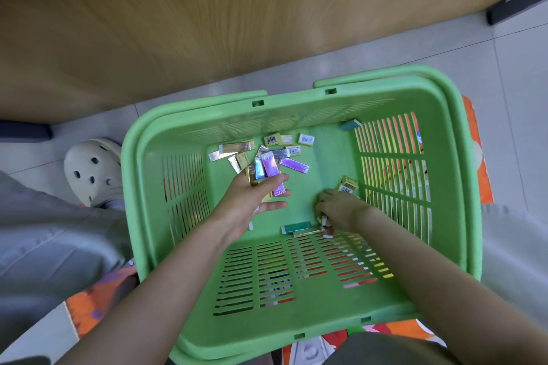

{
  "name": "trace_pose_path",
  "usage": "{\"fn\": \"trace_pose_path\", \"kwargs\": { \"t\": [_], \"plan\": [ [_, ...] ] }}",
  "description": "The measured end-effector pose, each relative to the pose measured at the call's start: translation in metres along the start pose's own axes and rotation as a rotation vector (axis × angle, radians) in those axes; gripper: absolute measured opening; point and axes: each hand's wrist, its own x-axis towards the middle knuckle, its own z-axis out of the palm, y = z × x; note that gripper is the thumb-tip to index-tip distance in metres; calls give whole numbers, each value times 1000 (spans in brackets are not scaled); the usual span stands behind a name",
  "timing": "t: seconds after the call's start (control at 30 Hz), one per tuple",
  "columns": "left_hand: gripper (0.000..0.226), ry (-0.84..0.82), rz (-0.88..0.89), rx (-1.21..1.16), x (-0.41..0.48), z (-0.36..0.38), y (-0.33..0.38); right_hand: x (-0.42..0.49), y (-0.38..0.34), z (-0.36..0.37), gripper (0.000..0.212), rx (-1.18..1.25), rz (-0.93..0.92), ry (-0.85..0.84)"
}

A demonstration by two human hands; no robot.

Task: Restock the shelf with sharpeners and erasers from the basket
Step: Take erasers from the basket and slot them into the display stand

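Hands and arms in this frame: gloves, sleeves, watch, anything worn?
Nothing worn that shows. The left hand and right hand are ungloved, with no rings, watch or bracelet visible. The left forearm and right forearm are bare to the frame edge, with no sleeve in view. The picture is slightly blurred, so a thin ring can't be ruled out.

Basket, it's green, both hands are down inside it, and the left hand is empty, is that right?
Not quite. The left hand is not empty: the head view shows its fingers pinching a bunch of small packs. The rest holds: the basket is green and both hands are inside it, the right hand curled over other packs.
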Motion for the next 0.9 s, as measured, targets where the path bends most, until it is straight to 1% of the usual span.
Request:
{"fn": "trace_pose_path", "kwargs": {
  "t": [0.07, 0.13, 0.2, 0.3, 0.37, 0.5, 0.53, 0.57, 0.63, 0.7, 0.73, 0.83, 0.9],
  "plan": [
    [12, 4, -2, 12, -3, -1, 0, -4, -1, -1, 31, 147, 35, 94],
    [13, 9, -2, 18, -7, -1, 0, -11, -4, -8, 27, 378, 96, 191],
    [16, 37, -3, 38, -12, -1, 0, -22, -12, -23, 29, 597, 138, 255],
    [13, 82, -20, 85, -23, 1, 3, -38, -29, -54, 30, 822, 123, 370],
    [19, 97, -31, 111, -34, 5, 11, -49, -41, -76, 28, 940, 114, 458],
    [41, 87, 16, 83, -59, 13, 32, -76, -70, -112, 17, 1283, 38, 621],
    [42, 66, 28, 80, -65, 15, 38, -83, -76, -120, 17, 1321, 20, 652],
    [38, 41, 44, 74, -72, 17, 45, -92, -82, -127, 18, 1339, 0, 678],
    [17, -6, 80, 84, -85, 20, 58, -107, -91, -139, 24, 1333, -16, 726],
    [7, -51, 137, 94, -95, 24, 70, -123, -98, -150, 30, 1312, -8, 784],
    [6, -70, 161, 89, -102, 26, 76, -131, -101, -156, 34, 1300, 0, 811],
    [14, -104, 199, 43, -125, 31, 92, -154, -112, -172, 48, 1269, 18, 897],
    [7, -149, 203, 38, -137, 29, 98, -165, -119, -180, 52, 1210, 59, 966]
  ]
}}
